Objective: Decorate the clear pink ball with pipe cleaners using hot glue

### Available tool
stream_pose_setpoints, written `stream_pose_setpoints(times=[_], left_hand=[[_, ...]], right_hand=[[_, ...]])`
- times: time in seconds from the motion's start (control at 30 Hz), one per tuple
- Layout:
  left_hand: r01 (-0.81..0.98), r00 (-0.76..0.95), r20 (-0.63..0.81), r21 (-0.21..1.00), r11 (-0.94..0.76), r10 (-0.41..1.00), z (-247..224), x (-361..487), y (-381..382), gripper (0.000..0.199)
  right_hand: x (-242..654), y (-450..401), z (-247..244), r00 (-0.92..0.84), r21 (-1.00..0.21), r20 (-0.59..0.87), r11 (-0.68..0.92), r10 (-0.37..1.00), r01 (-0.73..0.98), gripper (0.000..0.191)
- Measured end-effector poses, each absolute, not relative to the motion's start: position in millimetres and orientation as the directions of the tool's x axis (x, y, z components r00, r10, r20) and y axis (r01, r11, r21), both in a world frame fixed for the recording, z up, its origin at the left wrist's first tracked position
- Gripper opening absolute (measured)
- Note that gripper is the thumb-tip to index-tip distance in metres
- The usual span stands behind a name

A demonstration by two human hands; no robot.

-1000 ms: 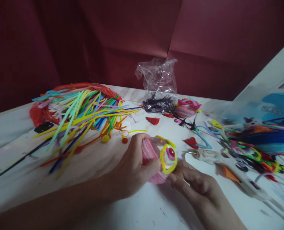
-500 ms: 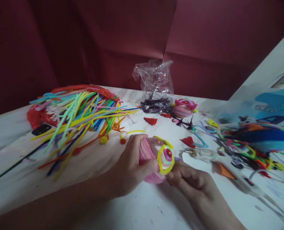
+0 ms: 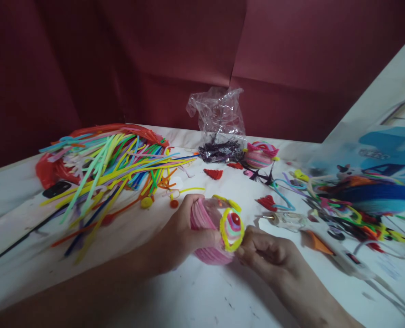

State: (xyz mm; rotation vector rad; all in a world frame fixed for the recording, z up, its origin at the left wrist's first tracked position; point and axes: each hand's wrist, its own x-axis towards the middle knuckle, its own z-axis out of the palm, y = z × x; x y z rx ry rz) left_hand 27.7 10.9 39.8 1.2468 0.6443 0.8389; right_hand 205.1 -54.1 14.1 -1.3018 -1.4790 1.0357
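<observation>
Near the front middle, my left hand [image 3: 192, 234] is wrapped around a ball of pink pipe cleaners [image 3: 216, 256], thumb toward me and fingers behind it. Part of the ball's top looks clear and uncovered. On its right side sits an eye-shaped piece [image 3: 232, 230] with a yellow rim, striped rings and a red centre. A second yellow-rimmed piece [image 3: 227, 201] lies along the top, seen edge-on. My right hand [image 3: 262, 250] is closed in a pinch against the ball's right edge, beside the eye piece. What its fingertips hold is hidden.
A glue gun [image 3: 339, 255] with its cord lies right, its nozzle toward the ball. Pipe cleaners [image 3: 110, 159] and a phone [image 3: 21, 218] spread left. Behind are a clear bag [image 3: 221, 118] and a pink ball [image 3: 258, 156]; a blue ball [image 3: 376, 196] is at right.
Both hands and the ball have shifted slightly left and down in view. A purple bit visible earlier by my right fingertips no longer shows. The grip looks the same.
</observation>
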Motion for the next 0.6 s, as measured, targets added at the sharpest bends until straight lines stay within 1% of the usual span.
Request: stream_pose_setpoints(times=[0.07, 0.13, 0.23, 0.3, 0.4, 0.47, 0.53, 0.57, 0.6], left_hand=[[-0.229, 0.564, 0.023, 0.965, 0.13, 0.825, 41.9, 26.6, 8.8, 0.047], [-0.223, 0.578, 0.002, 0.962, 0.156, 0.816, 44.9, 25.3, 6.8, 0.047], [-0.205, 0.584, 0.0, 0.968, 0.147, 0.812, 47.7, 24.2, 5.9, 0.047], [-0.214, 0.592, 0.013, 0.966, 0.141, 0.806, 46.8, 24.1, 6.7, 0.047], [-0.212, 0.565, -0.008, 0.965, 0.154, 0.825, 41.6, 23.4, 8.8, 0.053], [-0.181, 0.52, -0.035, 0.972, 0.15, 0.853, 37.2, 21.8, 10.3, 0.061], [-0.14, 0.473, -0.06, 0.98, 0.143, 0.879, 33.4, 19.8, 11.4, 0.073], [-0.127, 0.459, -0.069, 0.982, 0.143, 0.886, 32.1, 18.9, 11.7, 0.077], [-0.131, 0.453, -0.071, 0.981, 0.146, 0.889, 31.1, 18.1, 11.7, 0.08]], right_hand=[[208.4, -52.8, 15.4, -0.06, -0.968, 0.031, 0.045, 0.998, 0.247, 0.041], [211.5, -51.4, 17.9, -0.055, -0.968, -0.043, -0.028, 0.998, 0.249, 0.04], [214.9, -49.4, 22.7, -0.029, -0.949, -0.128, -0.114, 0.991, 0.293, 0.041], [215.7, -48.2, 24.3, -0.007, -0.945, -0.136, -0.127, 0.991, 0.303, 0.044], [214.8, -46.6, 21.9, -0.005, -0.955, -0.09, -0.085, 0.996, 0.283, 0.051], [213.1, -45.2, 18.5, 0.005, -0.972, -0.087, -0.086, 0.996, 0.218, 0.066], [211.3, -43.3, 17.3, -0.032, -0.989, -0.115, -0.112, 0.993, 0.092, 0.084], [210.6, -42.2, 18.5, -0.083, -0.992, -0.123, -0.12, 0.989, 0.034, 0.086], [210.1, -41.1, 21.0, -0.142, -0.992, -0.123, -0.125, 0.982, -0.005, 0.084]])
